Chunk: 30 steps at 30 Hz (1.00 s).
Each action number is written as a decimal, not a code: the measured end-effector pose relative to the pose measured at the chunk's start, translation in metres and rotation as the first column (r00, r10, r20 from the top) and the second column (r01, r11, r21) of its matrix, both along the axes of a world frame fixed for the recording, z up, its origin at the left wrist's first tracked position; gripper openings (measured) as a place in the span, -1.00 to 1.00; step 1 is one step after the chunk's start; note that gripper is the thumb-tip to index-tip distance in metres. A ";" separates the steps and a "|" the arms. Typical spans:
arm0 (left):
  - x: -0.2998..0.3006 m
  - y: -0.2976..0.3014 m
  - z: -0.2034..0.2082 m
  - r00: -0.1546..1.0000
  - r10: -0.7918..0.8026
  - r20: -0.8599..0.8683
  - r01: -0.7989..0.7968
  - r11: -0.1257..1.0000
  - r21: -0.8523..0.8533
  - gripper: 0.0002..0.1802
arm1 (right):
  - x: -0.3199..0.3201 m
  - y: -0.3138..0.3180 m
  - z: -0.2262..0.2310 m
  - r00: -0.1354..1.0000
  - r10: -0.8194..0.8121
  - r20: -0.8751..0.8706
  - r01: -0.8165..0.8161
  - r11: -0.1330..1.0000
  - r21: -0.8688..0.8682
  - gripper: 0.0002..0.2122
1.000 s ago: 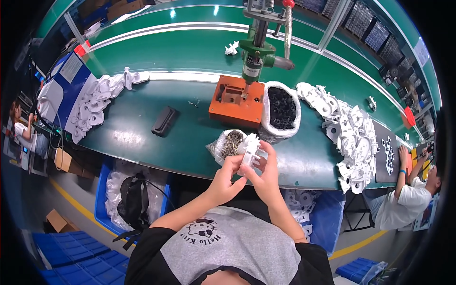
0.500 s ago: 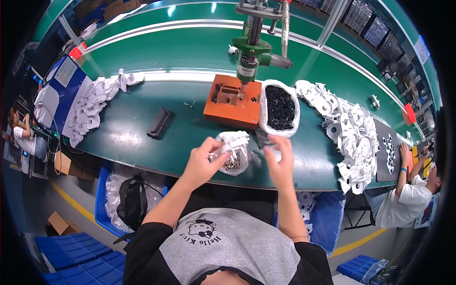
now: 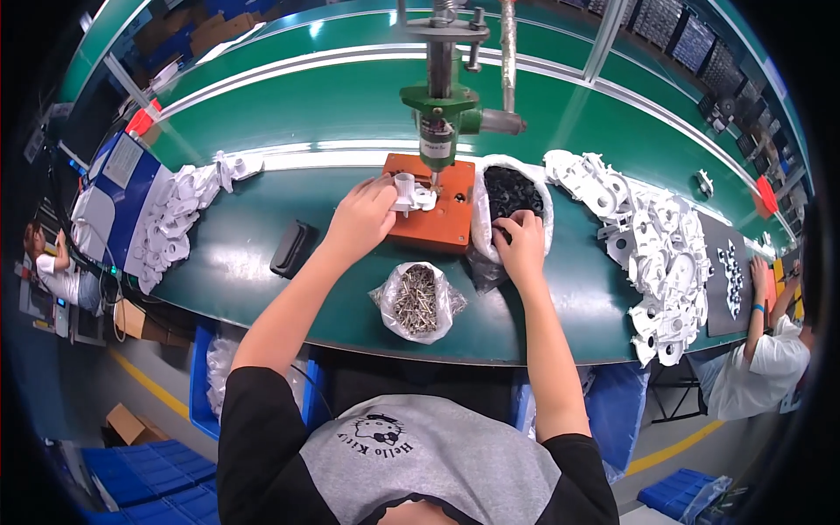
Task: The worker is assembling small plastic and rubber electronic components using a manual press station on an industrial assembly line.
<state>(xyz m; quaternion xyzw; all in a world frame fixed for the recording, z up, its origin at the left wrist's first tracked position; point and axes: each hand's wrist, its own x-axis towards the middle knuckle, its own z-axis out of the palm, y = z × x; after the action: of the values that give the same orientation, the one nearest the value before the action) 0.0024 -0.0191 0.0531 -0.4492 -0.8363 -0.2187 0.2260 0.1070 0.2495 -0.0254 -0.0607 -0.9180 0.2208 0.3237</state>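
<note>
My left hand [image 3: 366,213] is closed on a white plastic part [image 3: 415,198], which sits on the orange fixture block [image 3: 433,232] beneath the green press [image 3: 437,131]. My right hand [image 3: 523,245] reaches to the near side of a white-lined container of small black plastic parts [image 3: 512,188]. Its fingers are curled together at the edge of the black pile, and what they pinch is partly hidden. Nearer to me, between my forearms, a bag of metal screws or pins [image 3: 416,302] stands on the green table.
White plastic parts are heaped on the right [image 3: 669,262] and on the left [image 3: 166,219]. A dark case [image 3: 294,248] lies left of the block. A clear bag [image 3: 486,271] lies against the black-parts container. A co-worker [image 3: 757,367] sits at the far right.
My left hand has carried the white part from above the screw bag onto the orange block. My right hand has moved up to the black parts. The screw bag is now uncovered.
</note>
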 end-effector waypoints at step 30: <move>-0.027 0.020 -0.026 0.973 -0.205 0.108 0.203 0.979 0.031 -0.77 | 0.004 0.000 -0.007 0.979 -0.101 -0.176 0.004 0.877 -0.480 -0.76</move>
<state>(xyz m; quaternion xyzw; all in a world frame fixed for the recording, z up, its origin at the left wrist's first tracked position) -0.0244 0.0011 0.0269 -0.5176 -0.7947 -0.2736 0.1600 0.1107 0.2495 -0.0328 -0.1417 -0.7969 0.4360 0.3934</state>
